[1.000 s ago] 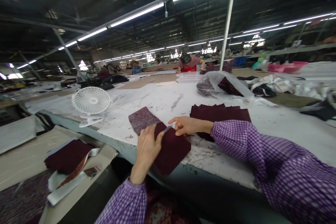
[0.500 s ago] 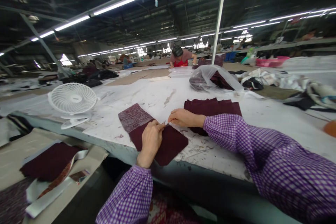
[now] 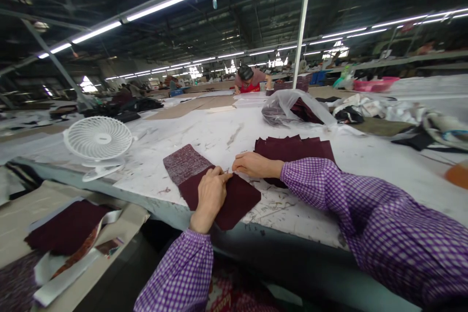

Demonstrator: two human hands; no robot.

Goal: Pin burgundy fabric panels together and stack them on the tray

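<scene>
A dark maroon fabric piece (image 3: 239, 202) lies near the table's front edge, one corner reaching over it. My left hand (image 3: 211, 195) is closed on its upper edge and presses it down, the thumb side pointing right. Just past that edge, my right hand (image 3: 256, 164) pinches with its fingertips; whatever is between them is too small to make out. Left of the maroon piece, partly under it, shows a speckled maroon-grey fabric piece (image 3: 186, 163). Behind my right wrist sits a fanned stack of maroon fabric pieces (image 3: 296, 146), partly covered by the sleeve.
A white fan (image 3: 98, 139) stands at the table's left edge. Beyond the stack is a clear plastic bag (image 3: 280, 107) holding maroon cloth. Cloth scraps (image 3: 69, 226) lie on a lower surface at left. A person (image 3: 250, 80) leans over the table's far end.
Both hands stay in nearly the same place on the fabric, with only slight finger movement. The whole view has shifted a little.
</scene>
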